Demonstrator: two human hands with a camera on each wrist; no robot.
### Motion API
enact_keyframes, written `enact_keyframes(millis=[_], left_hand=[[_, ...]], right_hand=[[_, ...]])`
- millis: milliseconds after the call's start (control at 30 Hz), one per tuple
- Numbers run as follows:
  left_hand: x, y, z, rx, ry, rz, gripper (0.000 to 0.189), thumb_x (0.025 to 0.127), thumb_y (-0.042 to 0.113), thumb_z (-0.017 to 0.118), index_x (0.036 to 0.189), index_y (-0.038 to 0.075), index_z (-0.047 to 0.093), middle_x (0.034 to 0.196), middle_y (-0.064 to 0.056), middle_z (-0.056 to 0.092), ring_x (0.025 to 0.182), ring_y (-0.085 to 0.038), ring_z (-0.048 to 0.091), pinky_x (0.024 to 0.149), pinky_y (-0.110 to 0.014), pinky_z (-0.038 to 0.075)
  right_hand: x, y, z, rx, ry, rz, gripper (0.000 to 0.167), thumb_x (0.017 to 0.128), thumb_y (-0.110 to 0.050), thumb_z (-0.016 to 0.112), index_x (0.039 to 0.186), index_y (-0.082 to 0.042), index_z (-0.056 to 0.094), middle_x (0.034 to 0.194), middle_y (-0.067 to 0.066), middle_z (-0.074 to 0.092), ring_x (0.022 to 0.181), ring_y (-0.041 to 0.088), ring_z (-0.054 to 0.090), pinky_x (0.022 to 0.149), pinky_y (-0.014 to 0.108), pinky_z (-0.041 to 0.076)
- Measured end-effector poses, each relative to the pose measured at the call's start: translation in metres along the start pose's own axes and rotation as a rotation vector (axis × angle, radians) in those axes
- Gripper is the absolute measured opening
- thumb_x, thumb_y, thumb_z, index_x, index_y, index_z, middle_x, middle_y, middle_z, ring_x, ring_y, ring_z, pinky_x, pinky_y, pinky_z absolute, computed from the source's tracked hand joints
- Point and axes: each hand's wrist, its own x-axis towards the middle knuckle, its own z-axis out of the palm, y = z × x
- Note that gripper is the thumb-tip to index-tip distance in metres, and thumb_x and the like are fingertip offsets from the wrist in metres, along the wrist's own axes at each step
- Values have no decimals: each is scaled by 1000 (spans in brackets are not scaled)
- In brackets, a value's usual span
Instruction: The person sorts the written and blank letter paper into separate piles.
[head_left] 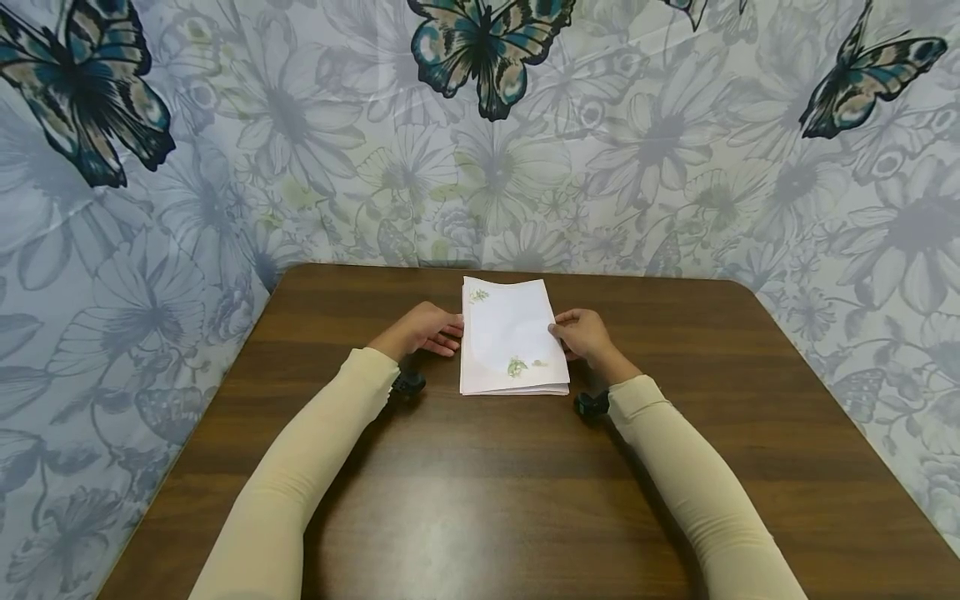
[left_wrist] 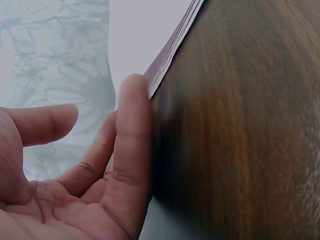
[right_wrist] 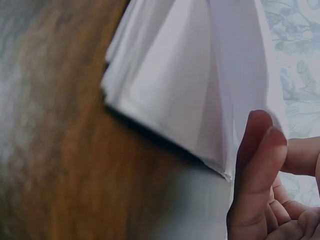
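Observation:
A stack of white paper sheets (head_left: pixel 510 333) with small green plant prints lies on the brown wooden table (head_left: pixel 465 483). Along its left edge is my left hand (head_left: pixel 429 327); in the left wrist view its fingers (left_wrist: pixel 132 130) extend against the side of the stack, while the thumb stays apart. At the right edge, my right hand (head_left: pixel 587 335) pinches the paper between thumb and fingers. The right wrist view shows upper paper (right_wrist: pixel 245 60) lifted at those fingertips (right_wrist: pixel 274 142), with the layers below fanned apart.
Dark devices (head_left: pixel 408 382) are strapped at both wrists, under cream sleeves (head_left: pixel 300 475). Behind the table's far edge hangs a floral backdrop (head_left: pixel 315 183) with printed butterflies (head_left: pixel 487 50).

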Motion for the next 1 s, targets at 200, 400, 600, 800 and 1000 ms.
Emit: enact_keyframes(millis=[200,400,600,800,1000], left_hand=[[-3,-2,-1,95,68,78,35,99,28,60,119,0,67,105,-8,69,62,-9,53,54,-20,50],[-10,0,-5,167,155,131,32,97,29,63,111,1,70,84,-5,62,56,-9,47,49,-20,44],[-17,1,-23,227,219,153,30,96,31,64,104,3,73,75,-3,56,52,-10,44,47,-22,35],[-32,-1,-51,282,265,144,32,96,35,63,107,6,73,78,-5,54,54,-12,41,47,-24,30],[-51,-5,-86,337,301,118,35,96,34,63,113,5,73,75,-3,53,55,-13,40,50,-26,36]], right_hand=[[-2,-6,0,56,0,20,35,97,-25,62,122,0,60,96,8,61,71,14,58,56,26,58],[-3,-13,0,110,-28,39,34,97,-29,64,119,-4,61,86,3,61,65,11,58,55,22,54],[-4,-25,8,135,-62,27,38,96,-33,65,118,-2,63,94,5,60,66,11,59,56,21,57],[1,-43,28,141,-107,24,37,95,-31,66,117,-1,64,96,6,61,66,11,62,57,21,59],[6,-67,58,131,-188,-4,37,97,-28,63,120,1,65,91,7,64,62,11,64,55,21,59]])
